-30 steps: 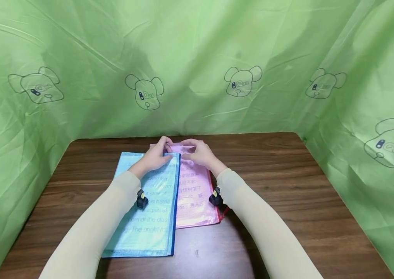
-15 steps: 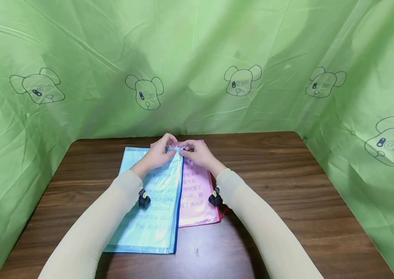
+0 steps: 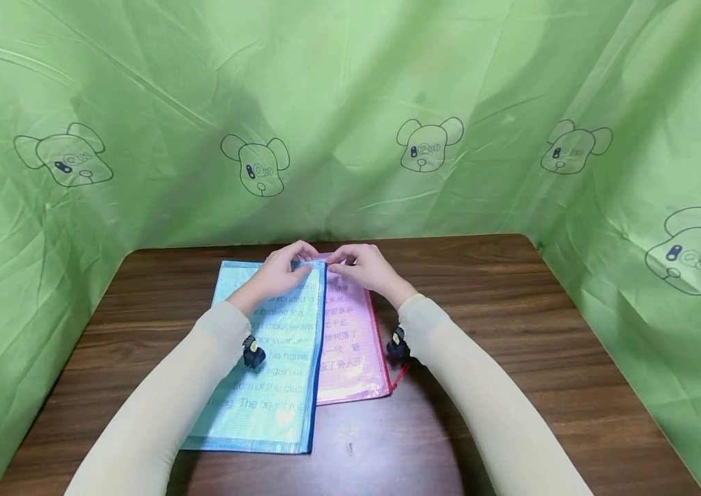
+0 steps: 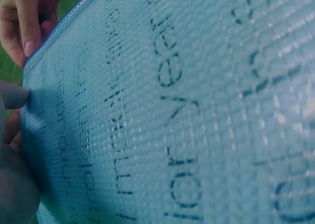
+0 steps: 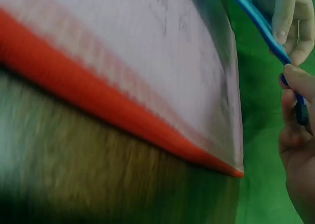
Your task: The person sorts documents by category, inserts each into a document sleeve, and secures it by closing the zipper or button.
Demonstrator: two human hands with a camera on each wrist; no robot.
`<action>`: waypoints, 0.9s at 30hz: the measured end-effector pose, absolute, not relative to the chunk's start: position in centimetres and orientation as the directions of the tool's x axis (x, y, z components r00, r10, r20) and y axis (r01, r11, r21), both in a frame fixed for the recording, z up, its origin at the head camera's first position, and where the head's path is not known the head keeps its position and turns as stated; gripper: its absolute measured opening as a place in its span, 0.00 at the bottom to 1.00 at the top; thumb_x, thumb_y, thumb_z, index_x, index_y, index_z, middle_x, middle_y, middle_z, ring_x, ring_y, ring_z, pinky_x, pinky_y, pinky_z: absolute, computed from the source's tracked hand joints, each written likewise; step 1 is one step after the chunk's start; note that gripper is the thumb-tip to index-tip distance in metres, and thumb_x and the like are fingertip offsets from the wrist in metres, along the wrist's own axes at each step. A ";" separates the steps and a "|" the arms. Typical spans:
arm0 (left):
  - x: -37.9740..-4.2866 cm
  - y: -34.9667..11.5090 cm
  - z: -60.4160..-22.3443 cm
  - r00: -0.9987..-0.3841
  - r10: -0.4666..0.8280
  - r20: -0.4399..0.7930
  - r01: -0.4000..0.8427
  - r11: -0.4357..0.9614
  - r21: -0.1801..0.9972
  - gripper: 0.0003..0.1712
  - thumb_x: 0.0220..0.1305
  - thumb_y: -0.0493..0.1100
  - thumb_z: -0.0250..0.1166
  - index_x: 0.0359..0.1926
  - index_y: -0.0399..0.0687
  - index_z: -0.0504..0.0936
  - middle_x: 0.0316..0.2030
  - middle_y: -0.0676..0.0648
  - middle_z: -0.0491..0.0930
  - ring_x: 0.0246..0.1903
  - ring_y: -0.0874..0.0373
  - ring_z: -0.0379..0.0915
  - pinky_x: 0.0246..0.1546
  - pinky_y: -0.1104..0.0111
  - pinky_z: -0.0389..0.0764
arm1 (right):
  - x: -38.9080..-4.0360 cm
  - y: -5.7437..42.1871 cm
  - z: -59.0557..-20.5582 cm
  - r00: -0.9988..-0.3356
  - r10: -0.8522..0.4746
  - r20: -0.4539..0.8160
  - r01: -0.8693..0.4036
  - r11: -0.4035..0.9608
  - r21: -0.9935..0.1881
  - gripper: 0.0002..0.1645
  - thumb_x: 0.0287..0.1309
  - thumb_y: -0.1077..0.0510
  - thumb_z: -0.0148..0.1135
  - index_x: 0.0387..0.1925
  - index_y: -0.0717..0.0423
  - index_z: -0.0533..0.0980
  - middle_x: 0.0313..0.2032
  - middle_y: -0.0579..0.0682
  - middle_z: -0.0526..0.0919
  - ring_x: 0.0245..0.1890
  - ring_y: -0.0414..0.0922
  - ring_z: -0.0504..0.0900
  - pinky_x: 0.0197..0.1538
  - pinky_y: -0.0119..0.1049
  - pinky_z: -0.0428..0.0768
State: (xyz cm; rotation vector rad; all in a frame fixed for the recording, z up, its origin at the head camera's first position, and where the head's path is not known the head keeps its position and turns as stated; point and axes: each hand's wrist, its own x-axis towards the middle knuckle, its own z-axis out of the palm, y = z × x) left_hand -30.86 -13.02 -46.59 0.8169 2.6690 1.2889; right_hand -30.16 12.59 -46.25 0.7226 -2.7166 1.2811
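Note:
A light blue mesh zip pouch [image 3: 263, 424] with printed English text overlaps a pink zip pouch [image 3: 353, 379] edged by a red zipper. At the blue pouch's upper right corner, my left hand [image 3: 274, 277] pinches the top edge, thumb on the front face [image 4: 147, 115]. Just beside it, my right hand [image 3: 371, 267] pinches the end of the dark blue zipper between thumb and fingers. The right wrist view shows that zipper tip [image 5: 301, 113] sticking out past the right hand's thumb [image 5: 298, 81]. Beneath, the pink pouch lies flat, its left part covered.
Both pouches are on a dark wooden table [image 3: 511, 358]. A green curtain [image 3: 338, 193] with mouse-like drawings hangs behind and along both sides. A red cord [image 3: 400, 376] trails from the pink pouch's lower right corner.
The blue pouch has shifted slightly up and right over the pink one. The right hand has come onto the blue corner, then moved a little up and right, zipper end pinched.

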 end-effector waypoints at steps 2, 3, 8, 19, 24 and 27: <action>-30.9 -12.9 -46.6 -0.855 0.491 0.168 0.437 0.507 0.743 0.14 0.80 0.40 0.62 0.62 0.54 0.82 0.56 0.48 0.83 0.60 0.47 0.76 0.66 0.47 0.74 | -30.2 12.7 -46.2 -0.880 -0.404 0.249 -0.452 0.555 -0.699 0.05 0.70 0.56 0.75 0.46 0.49 0.91 0.41 0.42 0.91 0.39 0.43 0.85 0.43 0.38 0.81; -30.9 -12.9 -46.6 -0.855 0.490 0.169 0.438 0.507 0.743 0.14 0.80 0.40 0.62 0.61 0.54 0.83 0.57 0.49 0.83 0.60 0.47 0.76 0.66 0.47 0.74 | -30.1 12.7 -46.2 -0.878 -0.410 0.249 -0.457 0.559 -0.692 0.05 0.70 0.56 0.75 0.46 0.49 0.90 0.41 0.43 0.91 0.39 0.43 0.84 0.43 0.38 0.81; -30.9 -12.8 -46.7 -0.855 0.486 0.182 0.444 0.503 0.742 0.13 0.80 0.40 0.64 0.60 0.52 0.85 0.58 0.49 0.85 0.59 0.48 0.77 0.66 0.48 0.75 | -29.9 12.5 -46.0 -0.873 -0.423 0.241 -0.464 0.573 -0.676 0.05 0.70 0.58 0.74 0.45 0.52 0.88 0.41 0.46 0.89 0.40 0.44 0.83 0.44 0.38 0.80; -31.1 -13.0 -46.8 -0.855 0.487 0.179 0.439 0.495 0.749 0.13 0.81 0.39 0.63 0.60 0.52 0.85 0.57 0.49 0.85 0.59 0.48 0.77 0.64 0.49 0.75 | -29.7 12.5 -46.0 -0.864 -0.449 0.229 -0.483 0.610 -0.629 0.04 0.71 0.56 0.73 0.45 0.50 0.87 0.42 0.45 0.88 0.38 0.43 0.83 0.42 0.37 0.80; -31.0 -13.1 -46.8 -0.868 0.468 0.162 0.410 0.495 0.766 0.11 0.81 0.39 0.62 0.58 0.53 0.86 0.55 0.48 0.85 0.57 0.49 0.77 0.61 0.49 0.76 | -29.6 12.3 -45.9 -0.867 -0.443 0.229 -0.477 0.600 -0.643 0.04 0.71 0.57 0.74 0.45 0.50 0.87 0.42 0.45 0.88 0.37 0.44 0.83 0.41 0.37 0.81; -31.0 -13.1 -46.7 -0.873 0.462 0.155 0.400 0.498 0.769 0.11 0.81 0.39 0.62 0.57 0.53 0.86 0.53 0.48 0.85 0.56 0.49 0.77 0.61 0.50 0.75 | -29.5 12.1 -46.0 -0.870 -0.438 0.224 -0.468 0.596 -0.652 0.04 0.70 0.57 0.74 0.44 0.50 0.87 0.42 0.45 0.89 0.37 0.43 0.83 0.41 0.36 0.81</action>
